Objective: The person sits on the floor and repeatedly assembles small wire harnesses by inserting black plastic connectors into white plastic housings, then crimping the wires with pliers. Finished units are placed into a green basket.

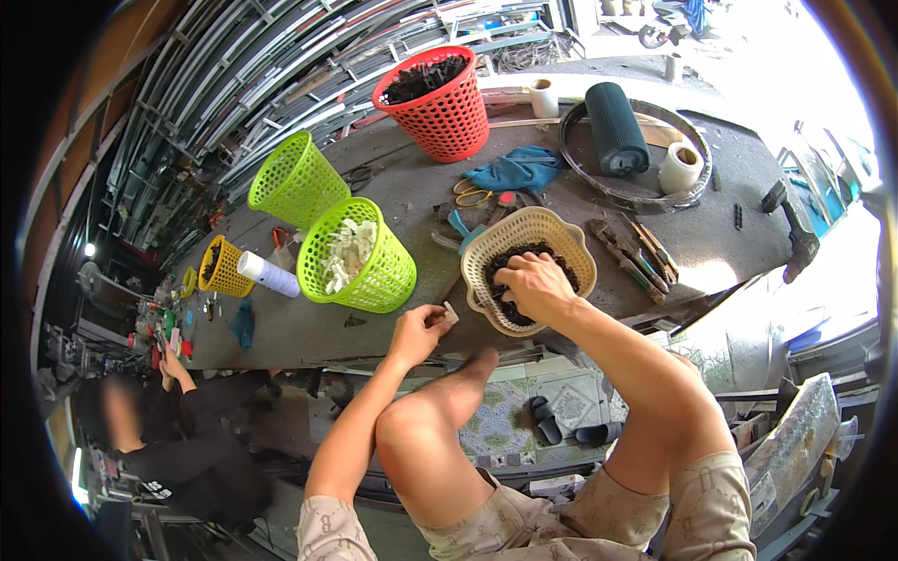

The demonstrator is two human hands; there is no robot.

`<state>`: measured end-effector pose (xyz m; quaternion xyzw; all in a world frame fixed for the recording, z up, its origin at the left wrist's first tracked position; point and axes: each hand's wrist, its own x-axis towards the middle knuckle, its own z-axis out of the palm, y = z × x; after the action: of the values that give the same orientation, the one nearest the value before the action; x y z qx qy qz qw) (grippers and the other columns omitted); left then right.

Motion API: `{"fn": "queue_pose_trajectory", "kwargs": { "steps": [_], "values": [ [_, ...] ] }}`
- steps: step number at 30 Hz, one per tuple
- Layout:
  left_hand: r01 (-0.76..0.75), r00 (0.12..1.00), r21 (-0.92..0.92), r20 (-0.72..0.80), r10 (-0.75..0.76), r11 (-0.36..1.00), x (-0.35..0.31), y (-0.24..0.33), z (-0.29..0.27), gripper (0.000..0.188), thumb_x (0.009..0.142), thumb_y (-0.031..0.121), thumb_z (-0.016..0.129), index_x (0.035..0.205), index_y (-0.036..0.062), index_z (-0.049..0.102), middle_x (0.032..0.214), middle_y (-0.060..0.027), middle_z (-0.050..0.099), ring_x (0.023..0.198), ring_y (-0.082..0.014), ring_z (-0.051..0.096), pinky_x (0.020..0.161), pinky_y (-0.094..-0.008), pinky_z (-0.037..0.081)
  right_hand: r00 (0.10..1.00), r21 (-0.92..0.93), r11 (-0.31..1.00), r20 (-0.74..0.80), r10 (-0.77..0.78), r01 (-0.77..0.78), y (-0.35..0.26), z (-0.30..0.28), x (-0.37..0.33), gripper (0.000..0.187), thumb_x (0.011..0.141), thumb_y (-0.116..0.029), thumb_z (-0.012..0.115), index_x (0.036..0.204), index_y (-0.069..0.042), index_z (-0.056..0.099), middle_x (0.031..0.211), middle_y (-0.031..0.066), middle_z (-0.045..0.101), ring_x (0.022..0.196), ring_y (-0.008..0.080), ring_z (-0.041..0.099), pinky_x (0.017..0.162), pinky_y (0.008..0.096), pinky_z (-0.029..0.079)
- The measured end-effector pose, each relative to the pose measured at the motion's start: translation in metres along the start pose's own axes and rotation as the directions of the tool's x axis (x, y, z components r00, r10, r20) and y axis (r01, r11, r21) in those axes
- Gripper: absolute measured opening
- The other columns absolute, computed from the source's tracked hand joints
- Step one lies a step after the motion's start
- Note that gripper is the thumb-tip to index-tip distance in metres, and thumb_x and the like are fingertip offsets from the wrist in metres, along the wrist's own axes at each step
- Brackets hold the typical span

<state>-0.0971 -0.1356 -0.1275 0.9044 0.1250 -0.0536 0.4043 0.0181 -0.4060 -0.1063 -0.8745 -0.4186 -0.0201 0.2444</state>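
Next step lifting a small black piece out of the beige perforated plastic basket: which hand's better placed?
Probably the right hand: it's inside the beige perforated plastic basket, among the small black pieces. The left hand is outside it, pinching a small white piece, so it's busy.

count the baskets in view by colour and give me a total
Green baskets: 2
Red basket: 1
Yellow basket: 1
Beige basket: 1
Total: 5
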Motion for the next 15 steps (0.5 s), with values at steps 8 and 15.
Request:
{"fn": "queue_pose_trajectory", "kwargs": {
  "steps": [8,15],
  "values": [
    [-0.285,0.876,0.397,-0.262,0.406,0.872,-0.002,0.074,-0.019,0.016,0.089,0.011,0.074,0.104,0.0042,0.075,0.092,-0.0157,0.073,0.09,-0.037,0.071,0.079,-0.0448,0.057,0.914,0.386,0.921,-0.39,0.116,0.048,-0.018,-0.046,0.013,0.017,0.089,-0.013,0.078,0.106,-0.009,0.079,0.1,0.0112,0.078,0.098,0.0299,0.072,0.088,0.0435,0.055],
    [-0.505,0.834,0.735,0.281,0.474,0.452,0.035,0.132,0.039,0.013,0.077,0.013,0.078,0.09,0.0139,0.078,0.09,-0.0087,0.076,0.097,-0.0279,0.072,0.091,-0.0446,0.051,0.745,0.497,0.867,-0.588,0.316,0.024,-0.029,-0.113,-0.008,0.015,0.096,-0.006,0.074,0.11,-0.001,0.077,0.095,0.0147,0.075,0.083,0.0237,0.073,0.075,0.0321,0.056]
  ]
}}
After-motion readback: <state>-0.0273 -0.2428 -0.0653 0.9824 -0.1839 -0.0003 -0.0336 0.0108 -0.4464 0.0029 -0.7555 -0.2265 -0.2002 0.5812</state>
